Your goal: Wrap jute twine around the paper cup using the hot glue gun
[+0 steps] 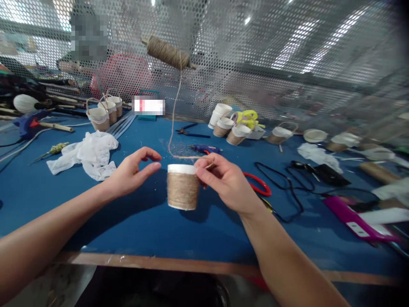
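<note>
A white paper cup [182,187] wrapped in brown twine hangs a little above the blue table, its white rim bare. My right hand [220,177] pinches this cup at the right side of its rim, together with the twine. From there the twine strand [175,115] runs left, then up to a twine spool [168,52] on a rod at the mesh. My left hand [137,168] is left of the cup, fingers apart and curved toward it, touching nothing. Behind the cup lies a blue glue gun [206,149], partly hidden by my right hand.
White cloth [89,153] and another glue gun [30,123] lie left. Twine-wrapped cups with handles [99,118] stand back left; more cups [239,134] stand back right. Pliers [193,131], red-handled scissors [260,185], black cables [292,192] and a purple power strip [354,221] are on the table.
</note>
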Demonstrator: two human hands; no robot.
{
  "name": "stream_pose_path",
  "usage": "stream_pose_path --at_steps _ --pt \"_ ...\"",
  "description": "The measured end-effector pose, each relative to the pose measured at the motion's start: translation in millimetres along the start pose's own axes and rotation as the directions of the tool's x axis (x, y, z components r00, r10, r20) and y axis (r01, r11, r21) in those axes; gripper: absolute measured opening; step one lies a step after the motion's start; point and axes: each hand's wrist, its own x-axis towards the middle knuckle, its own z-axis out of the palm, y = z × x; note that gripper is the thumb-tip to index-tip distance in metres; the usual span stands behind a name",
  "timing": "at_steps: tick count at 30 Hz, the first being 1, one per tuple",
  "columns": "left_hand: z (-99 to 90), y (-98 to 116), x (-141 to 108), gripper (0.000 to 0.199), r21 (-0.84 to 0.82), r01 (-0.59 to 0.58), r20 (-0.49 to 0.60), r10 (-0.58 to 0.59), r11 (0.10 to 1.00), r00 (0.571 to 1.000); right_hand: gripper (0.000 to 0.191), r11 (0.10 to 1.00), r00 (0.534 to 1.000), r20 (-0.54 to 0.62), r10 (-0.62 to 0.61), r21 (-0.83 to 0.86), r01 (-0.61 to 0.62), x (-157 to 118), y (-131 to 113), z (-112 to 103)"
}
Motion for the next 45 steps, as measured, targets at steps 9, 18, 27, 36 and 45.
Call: stream_pose_path --at_steps 9,18,27,36,45 --pt "10.5 25.6 -8.3 0.029 -0.027 -0.045 0.3 0.05 0.999 0.953 0.01 0.994 0.983 0.183 -0.019 -0.102 0.038 -7.3 -6.5 10.5" --pt "17.5 30.8 -10.6 0.013 -0.084 0.14 0.348 -0.103 0.987 0.932 0.009 0.974 0.975 0.21 -0.068 -0.196 0.11 -9.3 -6.9 18.0" --pt "18.8 28.8 -14.6 0.015 -0.234 0.281 0.349 -0.189 0.931 0.918 0.01 0.984 0.986 0.148 -0.078 -0.148 0.1 -10.4 -4.4 18.6" --pt "20.3 32.7 -12.3 0.017 -0.233 0.295 0.352 -0.202 0.927 0.914 0.012 0.971 0.982 0.174 -0.069 -0.214 0.106 -9.0 -5.6 19.0" --pt "18.8 38.3 -12.9 0.019 -0.197 0.317 0.345 -0.237 0.928 0.908 0.015 0.952 0.971 0.197 -0.135 -0.244 0.182 -10.2 -11.2 23.1"
